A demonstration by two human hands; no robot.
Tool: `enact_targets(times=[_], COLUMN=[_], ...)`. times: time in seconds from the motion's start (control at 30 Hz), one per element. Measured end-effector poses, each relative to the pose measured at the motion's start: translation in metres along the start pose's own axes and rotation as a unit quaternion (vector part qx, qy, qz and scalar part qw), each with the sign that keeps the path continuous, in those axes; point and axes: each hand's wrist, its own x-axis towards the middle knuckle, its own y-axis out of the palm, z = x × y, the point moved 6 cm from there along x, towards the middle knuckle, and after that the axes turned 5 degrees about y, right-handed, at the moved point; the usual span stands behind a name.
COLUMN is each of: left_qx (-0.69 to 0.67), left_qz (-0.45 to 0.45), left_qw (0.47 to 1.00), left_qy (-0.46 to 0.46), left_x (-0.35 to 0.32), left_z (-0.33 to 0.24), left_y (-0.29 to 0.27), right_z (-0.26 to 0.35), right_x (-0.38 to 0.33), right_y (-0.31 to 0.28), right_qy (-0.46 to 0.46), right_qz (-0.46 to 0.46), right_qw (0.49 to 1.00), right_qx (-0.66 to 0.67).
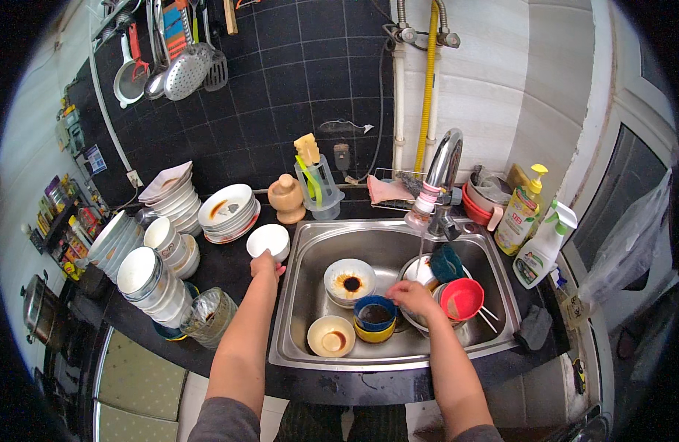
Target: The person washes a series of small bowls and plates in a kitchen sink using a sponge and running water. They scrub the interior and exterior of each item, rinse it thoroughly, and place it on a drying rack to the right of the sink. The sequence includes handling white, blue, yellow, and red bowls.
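Note:
My left hand grips the near side of a white bowl on the counter, just left of the sink. Over the sink, my right hand has its fingers drawn together beside the rim of a blue bowl. What they hold, if anything, does not show. The blue bowl is nested in a yellow bowl. Behind them sits a white bowl with dark sauce, and a cream bowl with a brown stain lies nearer. A red bowl and a dark green cloth-like item rest beyond my right hand.
Water runs from the faucet into the steel sink. Stacked bowls and plates crowd the left counter, with glass containers near its edge. A yellow pump bottle and a white spray bottle stand on the right.

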Motion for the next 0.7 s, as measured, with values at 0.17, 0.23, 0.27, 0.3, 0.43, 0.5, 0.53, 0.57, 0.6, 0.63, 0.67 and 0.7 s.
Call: enact_targets(times=[0.17,0.23,0.27,0.3,0.43,0.5,0.53,0.57,0.6,0.63,0.67,0.7], left_qx=[0.07,0.123,0.149,0.117,0.098,0.12,0.129,0.127,0.078,0.059,0.04,0.032], left_qz=[-0.105,-0.142,-0.159,-0.131,-0.119,-0.038,0.007,0.075,0.116,0.174,0.232,0.258], left_qw=[0.992,0.98,0.971,0.976,0.924,0.913,0.905,0.914,0.918,0.914,0.907,0.91], left_qy=[0.026,0.071,0.093,0.128,0.349,0.387,0.405,0.378,0.37,0.36,0.349,0.323], left_x=[-0.054,-0.047,-0.044,-0.073,-0.095,-0.1,-0.114,-0.13,-0.136,-0.137,-0.138,-0.143], left_z=[-0.026,-0.021,-0.019,-0.027,-0.022,-0.009,-0.012,-0.01,-0.002,0.008,0.017,0.026], left_y=[-0.002,-0.006,-0.006,-0.002,-0.001,0.009,0.02,0.028,0.035,0.044,0.054,0.061], right_z=[-0.002,-0.001,0.0,0.0,0.015,0.022,0.024,0.025,0.026,0.025,0.026,0.028], right_x=[-0.028,-0.021,-0.019,-0.019,-0.02,-0.026,-0.029,-0.031,-0.031,-0.031,-0.031,-0.03], right_y=[0.04,0.041,0.042,0.038,0.039,0.035,0.031,0.028,0.025,0.022,0.019,0.011], right_qy=[0.078,0.058,0.049,0.038,-0.015,0.012,0.027,0.041,0.033,0.026,0.018,0.013], right_qz=[0.207,0.182,0.17,0.156,0.119,0.128,0.128,0.132,0.129,0.125,0.122,0.086], right_qw=[0.952,0.943,0.938,0.94,0.945,0.966,0.974,0.982,0.989,0.992,0.991,0.994], right_qx=[-0.214,-0.271,-0.299,-0.3,-0.305,-0.225,-0.183,-0.129,-0.072,-0.014,0.045,0.064])
